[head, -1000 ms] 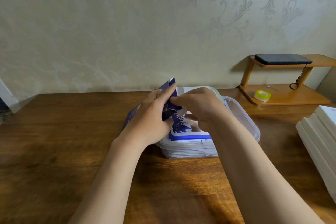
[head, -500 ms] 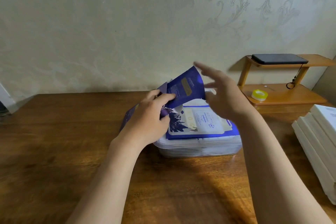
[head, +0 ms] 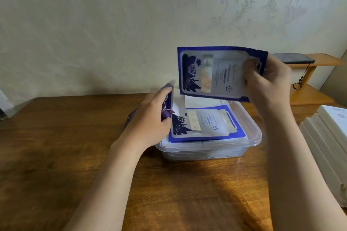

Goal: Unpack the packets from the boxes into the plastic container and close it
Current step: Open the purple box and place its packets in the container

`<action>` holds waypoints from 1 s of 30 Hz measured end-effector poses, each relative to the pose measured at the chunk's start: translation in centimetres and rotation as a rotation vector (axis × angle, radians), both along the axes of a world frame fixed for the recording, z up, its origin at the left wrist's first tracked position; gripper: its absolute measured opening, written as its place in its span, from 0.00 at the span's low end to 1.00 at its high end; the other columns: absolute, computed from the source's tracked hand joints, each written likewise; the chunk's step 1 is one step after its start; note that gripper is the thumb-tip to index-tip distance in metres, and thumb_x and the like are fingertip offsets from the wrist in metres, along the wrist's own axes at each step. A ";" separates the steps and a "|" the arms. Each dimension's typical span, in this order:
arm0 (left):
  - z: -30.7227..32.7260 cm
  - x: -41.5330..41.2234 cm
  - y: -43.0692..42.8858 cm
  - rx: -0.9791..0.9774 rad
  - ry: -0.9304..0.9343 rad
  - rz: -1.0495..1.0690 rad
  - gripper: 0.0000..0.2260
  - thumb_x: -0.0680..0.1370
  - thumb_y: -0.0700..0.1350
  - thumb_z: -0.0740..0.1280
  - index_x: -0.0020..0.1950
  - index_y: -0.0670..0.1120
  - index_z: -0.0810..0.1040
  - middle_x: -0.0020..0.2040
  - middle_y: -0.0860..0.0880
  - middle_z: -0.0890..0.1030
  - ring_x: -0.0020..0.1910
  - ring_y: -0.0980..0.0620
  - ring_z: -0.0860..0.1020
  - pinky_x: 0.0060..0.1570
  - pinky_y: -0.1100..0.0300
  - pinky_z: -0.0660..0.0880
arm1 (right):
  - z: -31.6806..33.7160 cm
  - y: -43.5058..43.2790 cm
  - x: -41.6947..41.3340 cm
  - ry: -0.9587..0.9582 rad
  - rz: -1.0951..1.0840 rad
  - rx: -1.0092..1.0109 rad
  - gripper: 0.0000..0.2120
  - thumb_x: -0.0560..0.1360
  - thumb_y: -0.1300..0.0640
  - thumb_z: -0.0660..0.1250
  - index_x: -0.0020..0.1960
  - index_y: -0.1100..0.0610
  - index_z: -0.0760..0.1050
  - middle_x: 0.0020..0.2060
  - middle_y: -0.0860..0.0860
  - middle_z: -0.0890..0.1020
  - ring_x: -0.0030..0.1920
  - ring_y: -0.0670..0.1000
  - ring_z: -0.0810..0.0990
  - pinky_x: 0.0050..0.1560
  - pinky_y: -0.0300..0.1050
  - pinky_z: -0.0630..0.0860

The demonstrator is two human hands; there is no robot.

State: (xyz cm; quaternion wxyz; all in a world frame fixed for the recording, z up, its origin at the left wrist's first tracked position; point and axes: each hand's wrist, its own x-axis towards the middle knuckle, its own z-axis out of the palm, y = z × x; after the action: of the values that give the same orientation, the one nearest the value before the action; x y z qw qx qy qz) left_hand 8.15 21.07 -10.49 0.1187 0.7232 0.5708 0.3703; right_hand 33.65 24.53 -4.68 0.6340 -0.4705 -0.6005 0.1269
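A clear plastic container (head: 251, 141) stands on the wooden table, filled with flat packets; a blue and white packet (head: 206, 124) lies on top. My right hand (head: 266, 80) pinches another blue and white packet (head: 212, 73) by its right end and holds it in the air above the container. My left hand (head: 150, 120) grips a dark blue box (head: 168, 105) at the container's left edge, its white flap open.
A stack of white boxes (head: 330, 146) lies at the right edge of the wooden table (head: 56, 146). A small wooden shelf (head: 309, 97) stands behind, against the wall, with a dark phone (head: 294, 58) on its top tier.
My right hand drew a packet out of the box and raised it up and to the right, above the container. My left hand still holds the box in place.
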 end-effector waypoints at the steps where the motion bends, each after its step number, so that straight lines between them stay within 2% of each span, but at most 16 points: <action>1: 0.0 0.1 -0.1 -0.002 -0.007 -0.002 0.31 0.78 0.39 0.65 0.78 0.59 0.62 0.72 0.56 0.69 0.63 0.56 0.72 0.59 0.53 0.78 | 0.0 0.0 0.0 0.034 0.008 -0.059 0.09 0.80 0.56 0.61 0.48 0.56 0.79 0.42 0.56 0.83 0.44 0.57 0.83 0.37 0.56 0.82; 4: 0.1 0.1 0.1 0.015 -0.039 0.003 0.31 0.78 0.37 0.66 0.78 0.57 0.64 0.68 0.55 0.71 0.58 0.58 0.74 0.55 0.55 0.79 | -0.4 0.4 -0.1 0.249 0.050 -0.274 0.08 0.81 0.57 0.61 0.51 0.59 0.78 0.47 0.62 0.83 0.44 0.60 0.85 0.38 0.63 0.84; 7: -0.2 0.1 0.4 0.026 -0.104 0.013 0.31 0.77 0.35 0.66 0.77 0.54 0.66 0.64 0.55 0.72 0.49 0.58 0.76 0.51 0.57 0.79 | -0.6 0.6 0.2 0.382 0.073 -0.531 0.06 0.82 0.58 0.62 0.55 0.56 0.77 0.47 0.58 0.84 0.42 0.57 0.85 0.34 0.50 0.84; 10: -0.1 -0.2 0.8 0.055 -0.181 0.061 0.29 0.77 0.34 0.66 0.76 0.52 0.68 0.64 0.53 0.73 0.49 0.55 0.76 0.49 0.63 0.76 | -1.1 0.6 0.7 0.318 0.055 -0.698 0.05 0.82 0.55 0.64 0.56 0.55 0.75 0.44 0.57 0.84 0.35 0.52 0.80 0.22 0.39 0.71; 12: -0.1 -0.7 1.2 0.095 -0.228 0.087 0.29 0.76 0.35 0.67 0.75 0.51 0.70 0.63 0.52 0.74 0.50 0.53 0.77 0.50 0.60 0.78 | -1.3 0.5 0.7 0.279 0.063 -0.756 0.04 0.82 0.57 0.62 0.51 0.56 0.74 0.42 0.58 0.82 0.33 0.51 0.76 0.21 0.38 0.66; 16: -0.2 -1.2 1.6 0.116 -0.289 0.113 0.29 0.74 0.34 0.66 0.73 0.51 0.71 0.62 0.50 0.78 0.50 0.50 0.79 0.49 0.58 0.78 | -1.6 0.2 -0.5 0.147 0.086 -0.858 0.06 0.83 0.56 0.61 0.49 0.56 0.74 0.42 0.58 0.83 0.38 0.54 0.78 0.26 0.41 0.67; 18: -0.1 -1.3 1.6 0.120 -0.299 0.111 0.29 0.74 0.35 0.66 0.73 0.51 0.70 0.62 0.50 0.77 0.51 0.49 0.79 0.51 0.55 0.79 | -1.9 0.3 -1.1 0.070 0.094 -0.898 0.05 0.83 0.57 0.62 0.51 0.56 0.75 0.43 0.57 0.85 0.40 0.54 0.83 0.30 0.45 0.77; 19: -0.1 -1.3 1.6 0.126 -0.302 0.110 0.29 0.73 0.35 0.66 0.73 0.51 0.71 0.63 0.50 0.78 0.52 0.49 0.79 0.52 0.54 0.80 | -2.1 0.4 -1.3 0.010 0.089 -0.919 0.04 0.82 0.56 0.63 0.52 0.56 0.75 0.43 0.57 0.85 0.42 0.55 0.85 0.37 0.49 0.82; 20: -0.1 -1.4 1.5 0.132 -0.301 0.113 0.29 0.73 0.34 0.66 0.73 0.51 0.71 0.63 0.50 0.78 0.53 0.49 0.79 0.54 0.52 0.80 | -2.2 0.6 -1.4 -0.067 0.078 -0.938 0.04 0.82 0.56 0.64 0.52 0.56 0.76 0.44 0.56 0.85 0.44 0.57 0.85 0.45 0.53 0.84; 22: 0.0 -1.4 1.4 0.143 -0.301 0.123 0.29 0.73 0.34 0.66 0.73 0.51 0.71 0.63 0.50 0.78 0.55 0.50 0.79 0.56 0.51 0.80 | -2.3 0.9 -1.3 -0.266 0.042 -0.944 0.05 0.80 0.56 0.64 0.52 0.57 0.77 0.45 0.56 0.85 0.46 0.59 0.85 0.51 0.58 0.83; 25: 0.1 -1.3 1.3 0.136 -0.295 0.121 0.29 0.73 0.35 0.66 0.73 0.51 0.71 0.64 0.50 0.77 0.57 0.51 0.79 0.58 0.50 0.80 | -2.5 1.2 -1.3 -0.500 -0.034 -0.887 0.06 0.79 0.55 0.65 0.52 0.56 0.76 0.44 0.54 0.83 0.44 0.55 0.83 0.50 0.55 0.82; 28: 0.2 -1.2 1.3 0.130 -0.295 0.098 0.29 0.72 0.40 0.65 0.73 0.52 0.71 0.63 0.50 0.78 0.56 0.50 0.79 0.56 0.48 0.80 | -2.7 1.2 -1.5 -0.618 -0.111 -0.817 0.07 0.77 0.54 0.68 0.51 0.56 0.75 0.43 0.53 0.81 0.42 0.54 0.80 0.42 0.49 0.79; 30: 0.1 -1.1 1.2 0.119 -0.290 0.090 0.28 0.73 0.37 0.67 0.73 0.52 0.70 0.63 0.50 0.78 0.55 0.49 0.79 0.56 0.48 0.81 | -2.7 1.0 -1.6 -0.699 -0.185 -0.768 0.06 0.74 0.57 0.70 0.47 0.57 0.73 0.42 0.53 0.80 0.43 0.56 0.79 0.40 0.50 0.77</action>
State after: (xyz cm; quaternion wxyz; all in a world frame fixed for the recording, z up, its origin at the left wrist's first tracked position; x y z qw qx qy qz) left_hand 7.05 22.27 -10.34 0.1400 0.6416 0.5565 0.5090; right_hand 32.03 25.51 -7.35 0.1862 -0.7342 -0.6424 0.1166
